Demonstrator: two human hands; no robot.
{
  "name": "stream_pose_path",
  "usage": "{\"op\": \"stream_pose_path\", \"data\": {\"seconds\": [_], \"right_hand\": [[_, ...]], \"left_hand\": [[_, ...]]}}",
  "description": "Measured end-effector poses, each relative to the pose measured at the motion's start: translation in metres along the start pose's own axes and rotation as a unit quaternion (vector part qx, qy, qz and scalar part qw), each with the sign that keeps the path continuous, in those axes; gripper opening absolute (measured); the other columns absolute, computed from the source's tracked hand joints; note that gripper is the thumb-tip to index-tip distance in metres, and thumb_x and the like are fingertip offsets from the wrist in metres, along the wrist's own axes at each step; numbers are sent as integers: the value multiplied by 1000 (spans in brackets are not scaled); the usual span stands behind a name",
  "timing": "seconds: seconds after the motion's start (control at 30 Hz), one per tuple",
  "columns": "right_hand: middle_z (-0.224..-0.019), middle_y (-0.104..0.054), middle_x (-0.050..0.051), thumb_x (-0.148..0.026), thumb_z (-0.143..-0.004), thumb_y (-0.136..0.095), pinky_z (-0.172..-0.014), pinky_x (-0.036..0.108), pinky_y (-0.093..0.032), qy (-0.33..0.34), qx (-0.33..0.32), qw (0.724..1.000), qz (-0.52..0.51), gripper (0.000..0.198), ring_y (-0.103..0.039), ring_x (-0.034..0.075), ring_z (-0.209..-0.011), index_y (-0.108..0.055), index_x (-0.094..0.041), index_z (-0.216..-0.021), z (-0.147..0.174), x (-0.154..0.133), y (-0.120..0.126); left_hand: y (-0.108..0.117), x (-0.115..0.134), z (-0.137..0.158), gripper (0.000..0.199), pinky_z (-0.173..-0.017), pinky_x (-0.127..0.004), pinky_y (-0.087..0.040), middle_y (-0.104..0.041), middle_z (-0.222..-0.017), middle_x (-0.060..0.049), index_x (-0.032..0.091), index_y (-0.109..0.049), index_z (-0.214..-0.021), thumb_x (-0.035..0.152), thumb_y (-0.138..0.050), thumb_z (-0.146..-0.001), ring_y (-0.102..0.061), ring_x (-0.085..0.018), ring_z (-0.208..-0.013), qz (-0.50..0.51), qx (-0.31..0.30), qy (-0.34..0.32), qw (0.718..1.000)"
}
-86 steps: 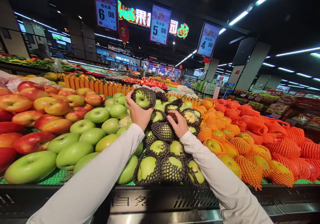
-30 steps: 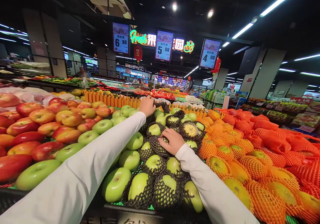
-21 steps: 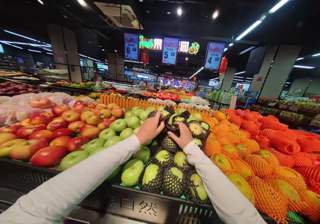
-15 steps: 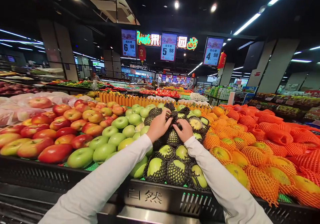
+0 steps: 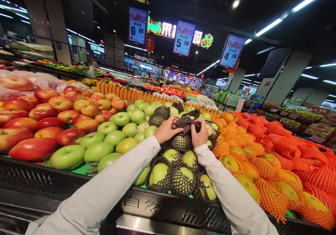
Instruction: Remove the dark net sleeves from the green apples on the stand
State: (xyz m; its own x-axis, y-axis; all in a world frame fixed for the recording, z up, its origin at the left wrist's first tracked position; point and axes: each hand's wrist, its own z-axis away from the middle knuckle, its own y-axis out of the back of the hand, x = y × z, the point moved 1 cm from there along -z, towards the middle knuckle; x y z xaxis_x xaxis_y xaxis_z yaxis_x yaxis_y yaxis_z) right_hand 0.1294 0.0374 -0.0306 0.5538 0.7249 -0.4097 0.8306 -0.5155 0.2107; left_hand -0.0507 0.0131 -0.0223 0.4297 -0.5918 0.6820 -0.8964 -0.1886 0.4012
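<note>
Both my hands are over the green apples in the middle of the display. Between them is a dark foam fruit net (image 5: 184,122), bunched up. My left hand (image 5: 167,129) pinches its left side, and my right hand (image 5: 200,134) grips its right end. Whether an apple is inside this net I cannot tell. Just below my fingers sits a green apple in a black net (image 5: 181,142). More netted green apples (image 5: 183,179) lie nearer the front edge. Bare green apples (image 5: 105,146) are heaped to the left of my hands.
Red apples (image 5: 34,142) fill the far left. Oranges in orange nets (image 5: 273,196) and fruit in red nets (image 5: 309,154) lie to the right. A black crate rim (image 5: 168,207) runs along the front. Behind stands an orange picket divider (image 5: 126,92). Price screens (image 5: 184,38) hang above.
The view has turned and tilted, so the fruit sits further left in it. The dark net now shows stretched between my hands, where before it was mostly hidden by my fingers.
</note>
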Motion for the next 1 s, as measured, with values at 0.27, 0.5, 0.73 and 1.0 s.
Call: {"op": "stream_pose_path", "data": {"seconds": [0.27, 0.5, 0.73, 1.0], "right_hand": [[-98, -65, 9, -33, -85, -56, -83, 39, -52, 6, -18, 999, -29, 19, -62, 23, -88, -53, -22, -99, 0, -11, 2], [-87, -65, 6, -26, -83, -55, -72, 35, -52, 32, -52, 997, -37, 8, -59, 20, -76, -58, -21, -89, 1, -9, 0], [-91, -64, 7, -10, -78, -46, -85, 39, -50, 136, -15, 989, -57, 14, -62, 23, -93, -54, -22, -76, -3, -13, 3], [-106, -65, 10, -36, -77, -72, -90, 41, -53, 65, -87, 991, -78, 42, -63, 24, -97, -54, -19, -110, 5, -14, -3]], "left_hand": [[4, 1, -2, 31, -64, -26, -44, -60, -83, -1, 19, -53, -113, 20, -63, -84, -58, -16, -74, 15, 108, 15, 994], [12, -1, -4, 17, -66, -24, -47, -62, -97, -4, 19, -51, -97, 29, -60, -87, -58, -14, -81, 63, 235, 25, 970], [9, 3, -2, 27, -77, -30, -49, -66, -85, -3, 17, -61, -82, 44, -61, -85, -60, -17, -80, 55, 130, 16, 990], [6, 2, -1, 18, -67, -27, -47, -66, -94, -6, 17, -64, -91, 34, -60, -86, -61, -19, -87, 13, 94, -34, 995]]}}
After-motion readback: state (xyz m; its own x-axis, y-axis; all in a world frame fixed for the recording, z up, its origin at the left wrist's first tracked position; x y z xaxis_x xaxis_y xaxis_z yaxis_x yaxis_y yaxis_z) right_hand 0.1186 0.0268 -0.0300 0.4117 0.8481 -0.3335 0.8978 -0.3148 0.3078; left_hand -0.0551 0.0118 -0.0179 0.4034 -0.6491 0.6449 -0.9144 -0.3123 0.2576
